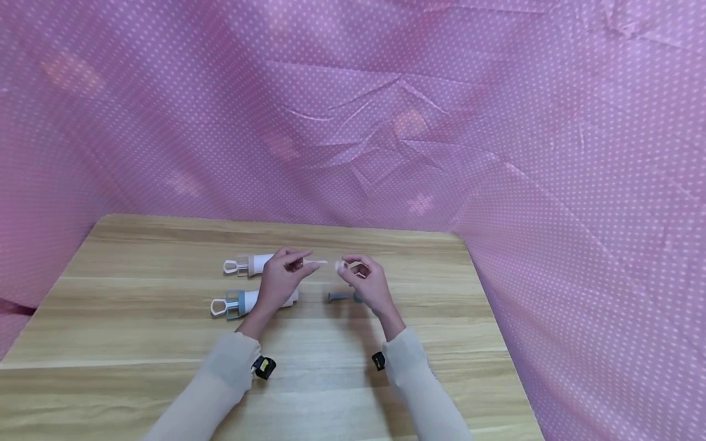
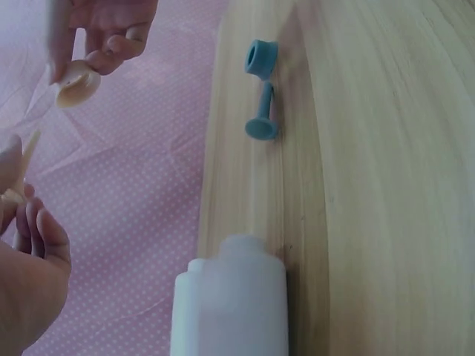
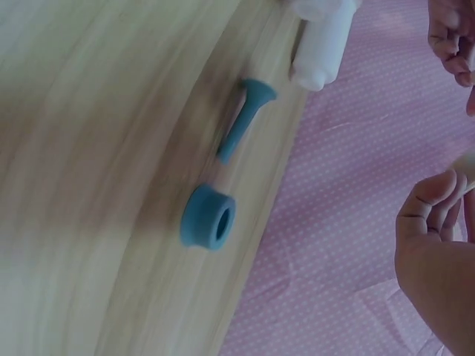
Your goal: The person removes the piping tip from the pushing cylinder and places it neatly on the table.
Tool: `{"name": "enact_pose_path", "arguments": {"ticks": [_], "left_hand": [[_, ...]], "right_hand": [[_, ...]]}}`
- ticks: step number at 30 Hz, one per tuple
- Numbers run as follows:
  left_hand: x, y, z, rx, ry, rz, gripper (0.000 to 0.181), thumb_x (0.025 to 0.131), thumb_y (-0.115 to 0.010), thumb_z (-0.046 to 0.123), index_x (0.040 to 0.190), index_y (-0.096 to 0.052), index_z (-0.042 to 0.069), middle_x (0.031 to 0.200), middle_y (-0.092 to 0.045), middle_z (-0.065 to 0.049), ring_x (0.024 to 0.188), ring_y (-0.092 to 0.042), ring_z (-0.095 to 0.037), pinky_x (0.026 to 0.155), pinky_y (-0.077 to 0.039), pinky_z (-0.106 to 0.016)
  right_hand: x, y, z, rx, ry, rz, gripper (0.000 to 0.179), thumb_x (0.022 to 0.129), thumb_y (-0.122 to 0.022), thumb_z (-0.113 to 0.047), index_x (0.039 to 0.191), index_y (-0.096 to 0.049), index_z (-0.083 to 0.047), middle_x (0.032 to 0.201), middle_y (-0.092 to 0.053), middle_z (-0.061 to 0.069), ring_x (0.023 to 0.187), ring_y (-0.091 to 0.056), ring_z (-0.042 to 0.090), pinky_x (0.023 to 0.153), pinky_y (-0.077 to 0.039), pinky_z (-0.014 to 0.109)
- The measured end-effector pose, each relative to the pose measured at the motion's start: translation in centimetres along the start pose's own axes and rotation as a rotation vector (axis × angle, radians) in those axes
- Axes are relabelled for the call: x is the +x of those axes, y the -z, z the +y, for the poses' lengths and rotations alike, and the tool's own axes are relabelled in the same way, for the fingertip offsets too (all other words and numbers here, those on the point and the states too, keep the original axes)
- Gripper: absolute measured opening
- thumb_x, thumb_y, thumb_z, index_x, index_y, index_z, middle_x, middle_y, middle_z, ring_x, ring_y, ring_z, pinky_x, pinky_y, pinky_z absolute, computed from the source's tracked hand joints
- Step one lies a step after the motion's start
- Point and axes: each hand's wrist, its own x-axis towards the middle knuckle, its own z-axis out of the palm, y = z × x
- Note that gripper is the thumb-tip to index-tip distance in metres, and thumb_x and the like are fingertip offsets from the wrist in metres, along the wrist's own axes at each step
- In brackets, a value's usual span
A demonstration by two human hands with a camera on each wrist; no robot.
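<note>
In the head view my left hand point(image 1: 277, 278) pinches a thin, pale stem-like piece point(image 1: 317, 262) between thumb and fingers, its narrow tip pointing right. Facing it across a small gap, my right hand point(image 1: 372, 286) holds a cream ring-shaped piece point(image 2: 89, 79) by its edge, with the hollow side showing in the left wrist view. Both pieces are held up above the table. The stem's base is hidden by the left fingers. Below the right hand lie a blue stem with a flared end point(image 3: 241, 126) and a blue ring with a hole point(image 3: 197, 215), set apart from each other.
Two white bottles lie on their sides on the wooden table point(image 1: 309, 380) at left: one with a beige collar point(image 1: 250, 265), the nearer with a blue collar point(image 1: 241, 302). Both have white loop ends facing left. A pink dotted cloth point(image 1: 353, 122) hangs behind and beside the table.
</note>
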Motion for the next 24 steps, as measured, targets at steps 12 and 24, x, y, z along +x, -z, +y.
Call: {"name": "enact_pose_path", "arguments": {"ticks": [12, 24], "left_hand": [[0.9, -2.9, -1.2, -0.006, 0.064, 0.206, 0.029, 0.081, -0.087, 0.012, 0.103, -0.076, -0.002, 0.092, -0.065, -0.013, 0.081, -0.06, -0.02, 0.07, -0.051, -0.013], [1.8, -4.3, -1.7, -0.017, 0.118, 0.286, 0.026, 0.079, -0.085, 0.0, 0.102, -0.075, -0.007, 0.093, -0.066, -0.017, 0.084, -0.066, -0.027, 0.072, -0.051, -0.01]], "right_hand": [[1.5, 1.7, 2.2, -0.092, -0.006, 0.099, 0.033, 0.09, -0.075, -0.003, 0.12, -0.066, 0.01, 0.113, -0.059, 0.023, 0.082, -0.055, 0.014, 0.066, -0.048, 0.018], [3.1, 3.0, 5.2, -0.172, -0.07, 0.155, 0.034, 0.089, -0.077, -0.008, 0.119, -0.068, 0.007, 0.106, -0.059, 0.014, 0.079, -0.055, 0.012, 0.061, -0.047, 0.017]]}}
